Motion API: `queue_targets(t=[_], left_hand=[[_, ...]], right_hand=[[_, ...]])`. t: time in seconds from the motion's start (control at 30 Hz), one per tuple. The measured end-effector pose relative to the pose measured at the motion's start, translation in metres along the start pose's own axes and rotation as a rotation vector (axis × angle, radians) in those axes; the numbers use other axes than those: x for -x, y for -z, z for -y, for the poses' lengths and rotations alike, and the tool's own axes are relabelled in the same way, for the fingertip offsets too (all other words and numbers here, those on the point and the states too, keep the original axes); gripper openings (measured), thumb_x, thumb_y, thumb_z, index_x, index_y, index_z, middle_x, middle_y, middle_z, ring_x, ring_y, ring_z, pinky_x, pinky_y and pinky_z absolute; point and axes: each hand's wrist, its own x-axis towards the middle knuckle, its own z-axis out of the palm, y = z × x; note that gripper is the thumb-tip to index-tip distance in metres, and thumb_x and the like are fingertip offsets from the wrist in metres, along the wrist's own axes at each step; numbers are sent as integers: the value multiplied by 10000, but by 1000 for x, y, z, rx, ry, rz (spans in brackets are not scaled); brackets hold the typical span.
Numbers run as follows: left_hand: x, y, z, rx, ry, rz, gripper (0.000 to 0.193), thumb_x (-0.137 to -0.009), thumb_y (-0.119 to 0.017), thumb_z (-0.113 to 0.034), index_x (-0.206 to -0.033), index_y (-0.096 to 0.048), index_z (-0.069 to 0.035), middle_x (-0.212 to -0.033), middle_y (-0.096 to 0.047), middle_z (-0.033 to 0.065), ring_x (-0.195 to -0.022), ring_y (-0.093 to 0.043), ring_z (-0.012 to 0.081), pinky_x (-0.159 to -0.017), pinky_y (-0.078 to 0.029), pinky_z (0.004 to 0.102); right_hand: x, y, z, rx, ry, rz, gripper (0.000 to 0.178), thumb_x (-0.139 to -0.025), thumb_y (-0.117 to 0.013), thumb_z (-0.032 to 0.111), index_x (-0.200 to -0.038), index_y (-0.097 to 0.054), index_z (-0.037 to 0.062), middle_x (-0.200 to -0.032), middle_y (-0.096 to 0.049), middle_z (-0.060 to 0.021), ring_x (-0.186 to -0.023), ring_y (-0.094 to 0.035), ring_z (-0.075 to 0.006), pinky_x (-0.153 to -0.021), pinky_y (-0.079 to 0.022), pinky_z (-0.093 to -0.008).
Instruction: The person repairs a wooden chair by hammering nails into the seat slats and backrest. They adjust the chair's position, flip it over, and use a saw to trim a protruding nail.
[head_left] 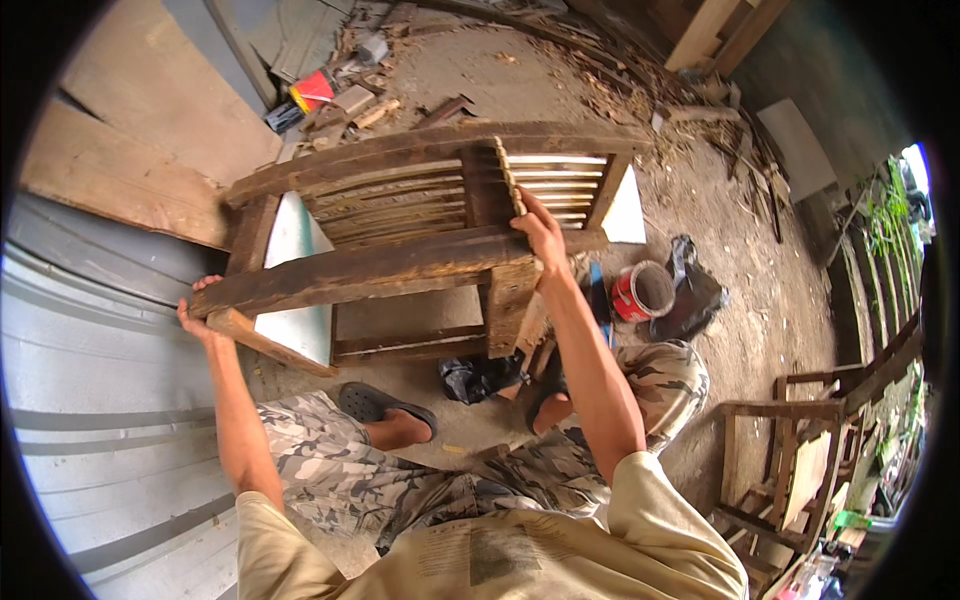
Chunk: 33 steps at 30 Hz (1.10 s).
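A dark brown wooden furniture frame [380, 268] with slatted sides lies across the ground in front of me, over my feet. My left hand [203, 312] is closed around the left end of its near rail. At the near right corner, my right hand [540, 232] is closed on the frame, beside a short upright board [486, 185] with a rough, pale edge. The right fingertips touch that ragged edge; whether the board is fixed to the frame I cannot tell. White sheets [625, 210] show through the frame's openings.
Close to my right knee stand a red paint can [641, 291] and a black plastic bag [692, 290]. Another black bag [478, 378] lies between my feet. Corrugated metal [110, 350] runs along the left. Wood scraps [350, 105] litter the far ground; a wooden chair frame [780, 440] stands at right.
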Motion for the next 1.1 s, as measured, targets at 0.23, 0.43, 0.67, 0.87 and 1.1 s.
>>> queue_targets(t=[0.23,0.43,0.67,0.87,1.1], left_hand=[[15,69,-16,-81,29,-65,531,-928,-381,-436,-1050,-602,31,-1060,-632,181,-1062,-589,350,-1007,-447,531],[47,84,-15,-165,10,-234,604,-972,-326,-468,-1204,-585,27,-1191,-640,185,-1143,-582,357,-1061,-422,540],[98,27,11,-386,57,-576,650,-1002,-304,-519,-1297,-557,2,-1298,-593,180,-1213,-555,353,-1045,-448,526],[130,-26,23,-1078,-523,-754,609,-988,-536,-461,-1309,-536,56,-1358,-547,209,-1240,-542,335,-1060,-425,458],[148,-151,100,-1483,-593,27,357,-975,-661,-265,-1201,-631,10,-1203,-646,117,-1088,-593,202,-944,-469,334]], right_hand=[[35,4,-26,-78,38,89,695,-823,-564,11,-1502,-419,27,-1420,-535,-105,-1255,-517,-199,-1025,-407,-306],[48,15,-53,-143,122,161,747,-735,-503,-25,-1477,-433,37,-1435,-504,-92,-1358,-439,-210,-1103,-327,-305],[66,32,-76,-60,181,183,765,-746,-515,-3,-1499,-385,25,-1472,-460,-108,-1387,-406,-227,-1143,-288,-335],[68,38,-68,113,218,222,585,-1001,-532,324,-1489,-410,25,-1470,-483,-128,-1399,-400,-236,-1145,-294,-368],[7,78,-24,531,-61,37,534,-963,-658,421,-1271,-610,-12,-1156,-691,-115,-1058,-627,-187,-919,-492,-352]])
